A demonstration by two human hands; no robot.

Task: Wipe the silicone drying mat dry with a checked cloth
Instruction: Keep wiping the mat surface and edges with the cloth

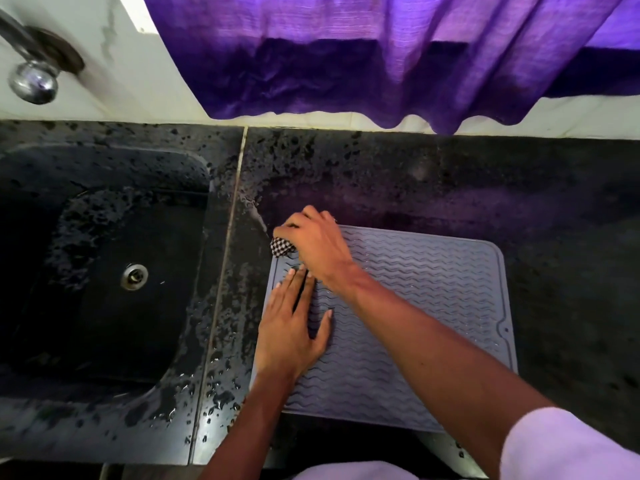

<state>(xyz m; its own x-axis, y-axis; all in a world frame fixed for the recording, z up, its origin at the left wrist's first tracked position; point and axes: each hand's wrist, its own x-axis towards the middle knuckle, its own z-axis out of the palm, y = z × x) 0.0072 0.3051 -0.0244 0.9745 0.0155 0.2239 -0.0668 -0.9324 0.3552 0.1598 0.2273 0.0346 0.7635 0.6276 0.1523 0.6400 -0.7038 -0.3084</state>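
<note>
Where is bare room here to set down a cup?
Bare: dark stone counter right of the grey ribbed silicone mat, and behind it toward the white wall. Crowded: mat's left side, under left hand, right hand, black-white checked cloth.

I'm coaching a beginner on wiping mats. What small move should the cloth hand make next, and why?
Probably sweep the right hand, gripping the checked cloth, rightward along the far edge of the silicone drying mat: the cloth sits at its far left corner, most of the ribbed surface lies to the right, and the left hand presses flat on the mat.

Bare forearms, white sleeve (568,445) at right.
</note>
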